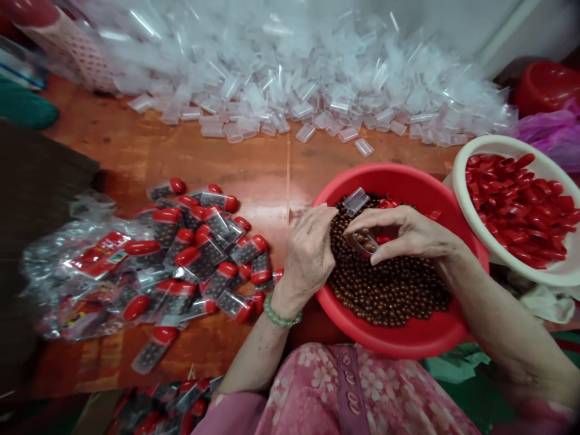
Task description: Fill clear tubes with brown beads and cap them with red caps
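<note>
- Holding a clear plastic tube [365,243] with brown beads inside, right hand [410,232] pinches it between thumb and fingertips, over the red basin [389,344].
- Left hand [312,249]: at the basin's left rim, fingers curled; can't tell if it grips anything.
- Basin: round, smooth plastic, carries a thick bed of glossy round brown beads [392,296]. Second clear tube [356,201] lies on the beads toward the far rim, a few red pieces near it.
- White basin [460,175]: just right of the red one, loaded with shiny rounded red caps [521,211].
- Far side of desk [281,160]: big heap of empty tubes [281,90], short, see-through, open-ended, flattened oval section.
- Left side of desk: jumble of capped tubes [208,244], red rounded caps on, dark beads showing through the walls. Crinkled clear bag [49,272] beside them, red printed packaging [99,254] with it.
</note>
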`<state>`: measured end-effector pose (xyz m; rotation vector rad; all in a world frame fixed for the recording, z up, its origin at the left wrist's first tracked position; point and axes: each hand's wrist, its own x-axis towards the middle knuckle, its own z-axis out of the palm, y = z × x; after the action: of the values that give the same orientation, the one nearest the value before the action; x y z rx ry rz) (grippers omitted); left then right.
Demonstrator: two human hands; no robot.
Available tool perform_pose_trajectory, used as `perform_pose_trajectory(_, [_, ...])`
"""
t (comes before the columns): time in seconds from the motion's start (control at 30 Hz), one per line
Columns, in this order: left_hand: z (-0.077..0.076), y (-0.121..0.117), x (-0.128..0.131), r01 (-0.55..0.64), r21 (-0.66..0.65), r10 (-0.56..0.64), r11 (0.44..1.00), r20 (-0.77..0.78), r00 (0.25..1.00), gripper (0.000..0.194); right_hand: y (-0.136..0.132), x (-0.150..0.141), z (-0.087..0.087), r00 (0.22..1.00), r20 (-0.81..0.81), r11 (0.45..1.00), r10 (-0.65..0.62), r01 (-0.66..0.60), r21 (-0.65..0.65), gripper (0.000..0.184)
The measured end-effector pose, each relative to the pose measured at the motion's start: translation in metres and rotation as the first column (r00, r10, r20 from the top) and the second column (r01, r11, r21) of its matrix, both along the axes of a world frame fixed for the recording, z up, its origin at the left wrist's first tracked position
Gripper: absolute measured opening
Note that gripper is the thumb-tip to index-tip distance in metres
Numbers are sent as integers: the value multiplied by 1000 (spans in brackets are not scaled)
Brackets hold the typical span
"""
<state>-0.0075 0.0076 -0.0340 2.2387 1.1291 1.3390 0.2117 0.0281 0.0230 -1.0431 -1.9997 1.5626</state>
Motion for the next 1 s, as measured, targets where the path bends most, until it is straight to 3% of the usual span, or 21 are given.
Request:
perform_pose_trajectory(0.07, [5, -7, 0, 15, -49, -13, 999, 44, 999, 36, -2, 1, 1, 1000, -17, 1000, -26, 26, -4, 50])
perform_pose_trajectory(0.13, [13, -15, 0, 114, -201, -87, 973, 138, 987, 43, -4, 2, 1, 999, -34, 1000, -24, 24, -15, 49])
perform_pose_trajectory(0.2, [20, -21, 1, 345, -391, -245, 853, 283, 927, 53, -6, 3, 1, 997, -77, 1000, -16, 15, -22, 50])
perform_pose_trajectory(0.27, [24, -24, 4, 547, -499, -351, 672, 436, 829, 62, -7, 4, 1, 993, -113, 1000, -16, 13, -27, 50])
perform_pose_trajectory(0.3, [24, -24, 5, 591, -526, -358, 611, 483, 799, 64, -8, 4, 1, 993, -121, 999, -15, 11, -31, 49])
perform_pose_trajectory(0.33, [24, -23, 7, 601, -543, -344, 587, 505, 792, 65, -8, 4, 2, 992, -122, 999, -13, 8, -40, 49])
perform_pose_trajectory(0.47, [18, -20, 12, 545, -578, -308, 608, 461, 832, 52, -11, 4, 7, 990, -138, 997, -17, 6, -81, 48])
perform_pose_trajectory(0.57, [15, -19, 12, 533, -611, -293, 585, 454, 842, 45, -13, 4, 10, 987, -157, 998, -22, 12, -65, 43])
perform_pose_trajectory(0.73, [15, -17, 12, 556, -587, -292, 588, 486, 824, 49, -12, 5, 7, 981, -190, 999, -32, 32, 0, 38])
perform_pose_trajectory(1.0, [17, -16, 15, 575, -588, -218, 569, 566, 795, 56, -18, 3, 9, 968, -176, 984, -177, 178, -11, 21])
